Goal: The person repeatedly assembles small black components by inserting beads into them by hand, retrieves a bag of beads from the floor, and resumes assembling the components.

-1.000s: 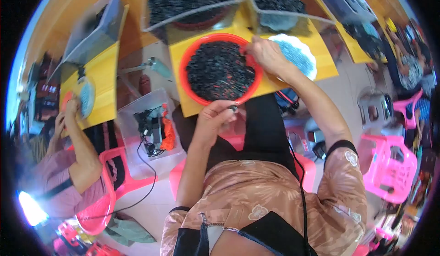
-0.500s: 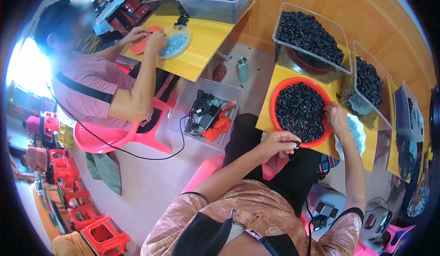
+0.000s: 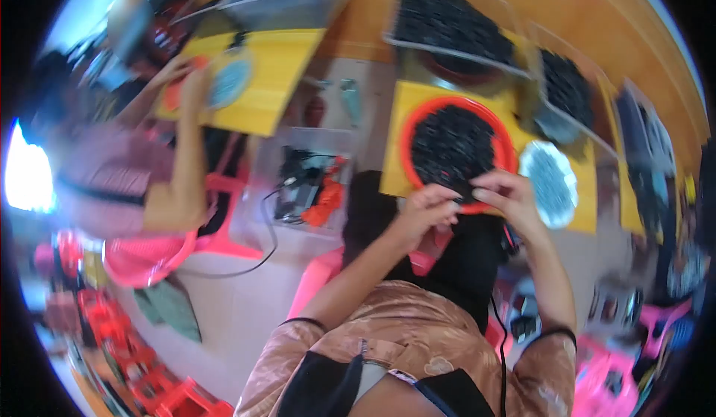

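Note:
A red bowl (image 3: 506, 142) full of small black parts (image 3: 451, 145) stands on the yellow table (image 3: 397, 118). At its near rim my left hand (image 3: 426, 212) is closed in a pinch; what it holds is blurred. Close beside it, my right hand (image 3: 511, 197) pinches over the rim, thumb and finger together, near a small dark piece between the two hands. A white scalloped plate (image 3: 550, 184) of small light-blue pieces lies to the right of the bowl.
Clear bins (image 3: 455, 29) of black parts stand behind the bowl. On the left a co-worker (image 3: 123, 174) sits at another yellow table (image 3: 280, 81). Between the tables a clear bin (image 3: 309, 182) on the floor holds cables and an orange bag. Pink and red stools stand around.
The view has swung about. My right hand has moved from the bowl's right side to its near rim, close to my left hand.

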The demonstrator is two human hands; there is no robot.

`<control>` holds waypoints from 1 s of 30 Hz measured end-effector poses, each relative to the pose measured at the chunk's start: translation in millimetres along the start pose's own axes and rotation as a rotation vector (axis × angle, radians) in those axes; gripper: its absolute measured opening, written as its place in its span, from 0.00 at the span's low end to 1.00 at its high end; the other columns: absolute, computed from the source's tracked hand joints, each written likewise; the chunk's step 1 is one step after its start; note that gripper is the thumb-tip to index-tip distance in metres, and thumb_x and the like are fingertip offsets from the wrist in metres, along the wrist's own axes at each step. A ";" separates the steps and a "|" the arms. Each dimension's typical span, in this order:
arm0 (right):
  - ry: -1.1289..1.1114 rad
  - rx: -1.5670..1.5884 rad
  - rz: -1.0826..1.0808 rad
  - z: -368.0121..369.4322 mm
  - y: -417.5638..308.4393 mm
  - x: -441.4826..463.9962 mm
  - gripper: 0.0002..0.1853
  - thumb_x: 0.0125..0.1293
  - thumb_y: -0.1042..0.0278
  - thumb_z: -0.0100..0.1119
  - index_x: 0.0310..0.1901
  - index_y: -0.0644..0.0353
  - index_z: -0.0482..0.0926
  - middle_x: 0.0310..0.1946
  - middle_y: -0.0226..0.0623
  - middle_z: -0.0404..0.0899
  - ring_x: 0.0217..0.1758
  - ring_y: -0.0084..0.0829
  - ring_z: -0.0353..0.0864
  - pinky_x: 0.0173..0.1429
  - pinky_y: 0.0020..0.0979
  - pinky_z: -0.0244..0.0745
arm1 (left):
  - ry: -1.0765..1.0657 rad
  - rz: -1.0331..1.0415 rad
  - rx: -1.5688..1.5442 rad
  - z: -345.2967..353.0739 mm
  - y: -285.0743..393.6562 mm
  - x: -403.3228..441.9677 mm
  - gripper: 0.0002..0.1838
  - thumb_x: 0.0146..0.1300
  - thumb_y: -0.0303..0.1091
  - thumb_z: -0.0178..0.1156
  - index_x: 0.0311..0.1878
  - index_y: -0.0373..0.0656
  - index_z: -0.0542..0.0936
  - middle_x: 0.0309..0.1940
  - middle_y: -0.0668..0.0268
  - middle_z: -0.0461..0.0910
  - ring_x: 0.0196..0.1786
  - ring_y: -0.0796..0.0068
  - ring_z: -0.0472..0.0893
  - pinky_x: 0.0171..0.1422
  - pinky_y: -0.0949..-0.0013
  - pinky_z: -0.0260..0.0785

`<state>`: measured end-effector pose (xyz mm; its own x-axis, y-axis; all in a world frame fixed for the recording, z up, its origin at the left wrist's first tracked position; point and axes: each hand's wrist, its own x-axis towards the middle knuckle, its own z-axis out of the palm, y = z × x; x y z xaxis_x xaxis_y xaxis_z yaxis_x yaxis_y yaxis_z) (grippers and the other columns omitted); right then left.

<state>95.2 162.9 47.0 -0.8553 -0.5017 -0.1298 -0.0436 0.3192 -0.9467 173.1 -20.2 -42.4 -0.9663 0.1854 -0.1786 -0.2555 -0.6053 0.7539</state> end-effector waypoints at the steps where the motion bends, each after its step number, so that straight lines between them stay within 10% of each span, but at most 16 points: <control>1: 0.021 0.143 0.034 10.7 -1.4 -8.6 0.09 0.58 0.76 0.64 0.42 0.63 0.83 0.35 0.31 0.83 0.37 0.18 0.79 0.45 0.21 0.73 | 0.034 -0.018 0.003 6.9 5.8 -3.4 0.09 0.64 0.27 0.57 0.48 0.40 0.75 0.38 0.64 0.80 0.36 0.79 0.80 0.42 0.75 0.74; 16: 0.104 0.783 0.072 52.2 30.1 -37.2 0.08 0.62 0.76 0.61 0.42 0.68 0.80 0.32 0.37 0.83 0.36 0.23 0.83 0.41 0.23 0.77 | 0.124 0.089 0.236 21.9 13.0 -13.7 0.09 0.64 0.26 0.57 0.47 0.39 0.75 0.35 0.67 0.79 0.35 0.80 0.79 0.41 0.78 0.70; 21: 0.160 0.825 0.175 53.2 33.6 -30.4 0.11 0.61 0.72 0.64 0.44 0.65 0.81 0.28 0.29 0.80 0.21 0.14 0.64 0.26 0.17 0.60 | 0.116 0.066 0.209 22.8 19.6 -14.9 0.10 0.64 0.26 0.57 0.48 0.37 0.74 0.35 0.67 0.79 0.36 0.80 0.79 0.42 0.78 0.70; 30: 0.116 0.694 0.151 55.0 25.0 -24.6 0.09 0.63 0.73 0.61 0.43 0.65 0.81 0.30 0.31 0.81 0.30 0.17 0.77 0.34 0.18 0.72 | 0.129 0.165 0.291 22.6 18.8 -17.4 0.08 0.64 0.25 0.58 0.45 0.38 0.75 0.35 0.68 0.80 0.35 0.83 0.78 0.41 0.80 0.70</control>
<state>143.6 139.0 10.3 -0.8769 -0.3916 -0.2786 0.3851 -0.2258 -0.8948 185.8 -17.3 -10.8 -0.9946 -0.0074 -0.1035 -0.0935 -0.3698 0.9244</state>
